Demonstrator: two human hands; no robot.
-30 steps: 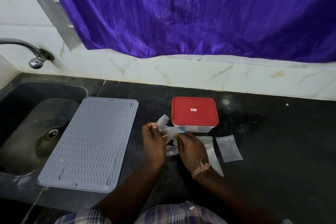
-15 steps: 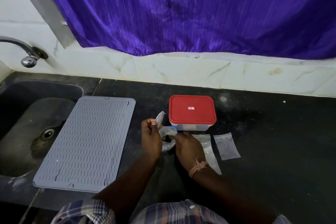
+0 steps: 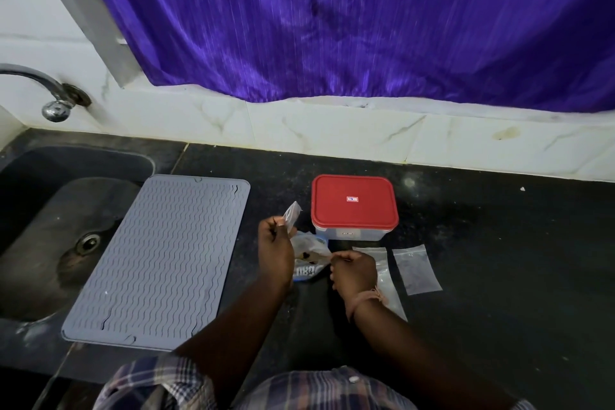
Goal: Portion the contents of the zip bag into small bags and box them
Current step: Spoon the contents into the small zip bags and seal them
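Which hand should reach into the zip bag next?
Probably the right hand: it is at the zip bag mouth, while the left hand pinches a small bag upright.

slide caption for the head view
Left hand pinches small clear bag, right hand grips printed zip bag before red-lidded plastic box.

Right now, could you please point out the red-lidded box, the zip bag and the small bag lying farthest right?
red-lidded box [image 3: 353, 201]: head view, middle of the closed red lid.
zip bag [image 3: 309, 248]: head view, crumpled body between the hands.
small bag [image 3: 416, 269]: head view, centre of the flat clear bag.
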